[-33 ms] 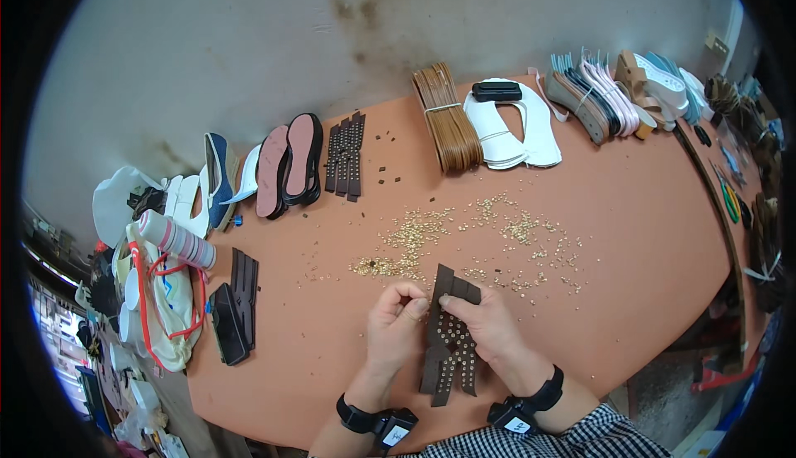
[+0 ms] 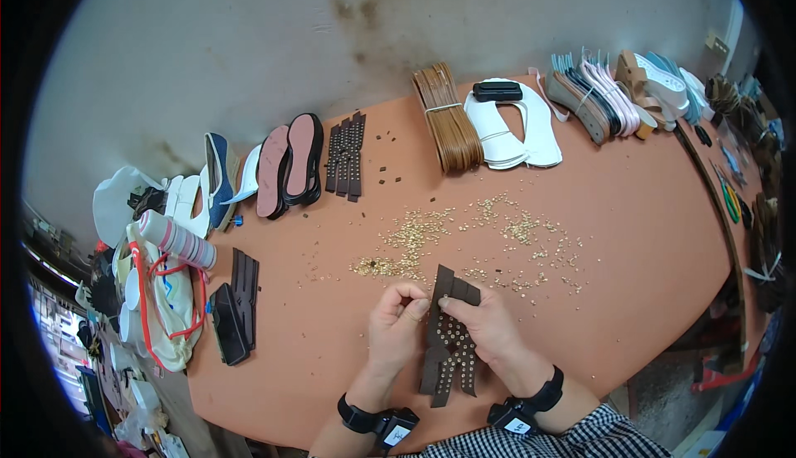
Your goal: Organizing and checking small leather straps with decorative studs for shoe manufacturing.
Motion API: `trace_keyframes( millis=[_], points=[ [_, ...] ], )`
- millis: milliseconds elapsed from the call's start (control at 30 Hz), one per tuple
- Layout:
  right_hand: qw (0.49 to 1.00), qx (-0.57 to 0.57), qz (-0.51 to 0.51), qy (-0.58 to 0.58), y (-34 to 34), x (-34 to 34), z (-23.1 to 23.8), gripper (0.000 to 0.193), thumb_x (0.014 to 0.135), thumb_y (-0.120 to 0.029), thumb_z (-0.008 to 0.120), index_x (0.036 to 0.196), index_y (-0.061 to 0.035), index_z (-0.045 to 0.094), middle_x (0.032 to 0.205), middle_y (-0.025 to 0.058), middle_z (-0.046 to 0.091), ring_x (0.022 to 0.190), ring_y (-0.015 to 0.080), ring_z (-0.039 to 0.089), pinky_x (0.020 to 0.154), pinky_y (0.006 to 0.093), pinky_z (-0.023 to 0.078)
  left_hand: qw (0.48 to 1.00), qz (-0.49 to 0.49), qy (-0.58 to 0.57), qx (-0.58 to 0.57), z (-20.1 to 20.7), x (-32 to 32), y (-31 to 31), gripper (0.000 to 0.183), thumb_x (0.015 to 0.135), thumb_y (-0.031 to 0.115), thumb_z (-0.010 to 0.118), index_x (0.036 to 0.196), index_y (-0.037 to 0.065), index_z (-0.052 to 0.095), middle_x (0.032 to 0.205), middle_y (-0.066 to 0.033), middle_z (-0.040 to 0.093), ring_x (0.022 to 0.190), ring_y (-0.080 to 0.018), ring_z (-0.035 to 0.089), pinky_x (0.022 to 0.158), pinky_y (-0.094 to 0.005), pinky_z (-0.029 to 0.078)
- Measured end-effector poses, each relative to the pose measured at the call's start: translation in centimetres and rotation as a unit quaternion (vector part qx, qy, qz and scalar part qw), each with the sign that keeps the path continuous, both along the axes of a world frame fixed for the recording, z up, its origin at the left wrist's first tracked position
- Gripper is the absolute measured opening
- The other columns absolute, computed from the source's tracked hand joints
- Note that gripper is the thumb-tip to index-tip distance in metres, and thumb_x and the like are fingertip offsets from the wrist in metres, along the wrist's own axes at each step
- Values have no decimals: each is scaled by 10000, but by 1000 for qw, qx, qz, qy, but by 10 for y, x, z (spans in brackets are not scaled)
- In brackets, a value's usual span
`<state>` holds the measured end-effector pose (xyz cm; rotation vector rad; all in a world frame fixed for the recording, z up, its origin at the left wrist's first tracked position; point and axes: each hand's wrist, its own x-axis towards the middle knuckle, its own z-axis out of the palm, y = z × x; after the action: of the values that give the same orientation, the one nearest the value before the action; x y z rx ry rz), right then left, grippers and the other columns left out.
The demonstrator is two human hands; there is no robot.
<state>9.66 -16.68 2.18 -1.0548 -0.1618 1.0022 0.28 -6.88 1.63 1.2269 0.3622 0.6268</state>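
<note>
My right hand (image 2: 487,324) grips a dark brown studded shoe upper (image 2: 452,358), its thumb pressed on the upper's face near the far end. Rows of small gold studs cover the strips toward the near end, while the far strips look plain. My left hand (image 2: 398,325) is closed in a pinch beside the upper's left edge. Whatever lies between its fingertips, if anything, is too small to make out. Just beyond both hands, loose gold studs (image 2: 408,238) are scattered over the brown tabletop (image 2: 315,325).
Another pile of studded uppers (image 2: 345,156) lies farther back, beside pink-lined soles (image 2: 303,159). A tied brown strap bundle (image 2: 448,118) and white cut-outs (image 2: 539,130) stand by the wall. Wedge heels (image 2: 580,97) line the far right. A black case (image 2: 230,324) and striped cup (image 2: 178,241) sit left.
</note>
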Motion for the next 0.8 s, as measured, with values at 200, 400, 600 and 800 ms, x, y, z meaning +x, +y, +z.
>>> trace_keyframes(
  millis=[200, 400, 600, 800],
  points=[
    [999, 22, 13, 19, -2, -3, 3, 146, 805, -6, 563, 949, 1, 586, 840, 14, 600, 742, 70, 559, 670, 214, 467, 990, 21, -17, 139, -5, 3, 1, 51, 813, 11, 553, 841, 21, 513, 938, -29, 444, 850, -111, 437, 781, -223, 362],
    [998, 41, 5, 41, 0, -7, 5, 181, 813, -36, 574, 981, 30, 559, 817, 9, 580, 690, 51, 535, 607, 191, 457, 995, -22, -65, -66, -8, 7, -3, 83, 778, 29, 604, 814, 24, 529, 951, -28, 432, 886, -126, 431, 837, -251, 342],
    [998, 46, 7, 37, -2, -8, 4, 182, 816, -43, 572, 979, 38, 556, 805, 5, 574, 689, 47, 527, 609, 190, 451, 982, -39, -68, -171, -10, 7, -2, 95, 771, 35, 621, 820, 21, 539, 1024, -50, 478, 969, -140, 466, 871, -282, 365],
    [998, 15, 5, -65, -3, -9, 3, 180, 817, -57, 571, 968, 39, 557, 762, -12, 560, 671, 31, 499, 577, 188, 429, 991, -19, -60, -116, -19, 6, -1, 69, 787, 21, 595, 818, 19, 534, 1035, -55, 476, 966, -140, 470, 869, -280, 368]
  ],
)
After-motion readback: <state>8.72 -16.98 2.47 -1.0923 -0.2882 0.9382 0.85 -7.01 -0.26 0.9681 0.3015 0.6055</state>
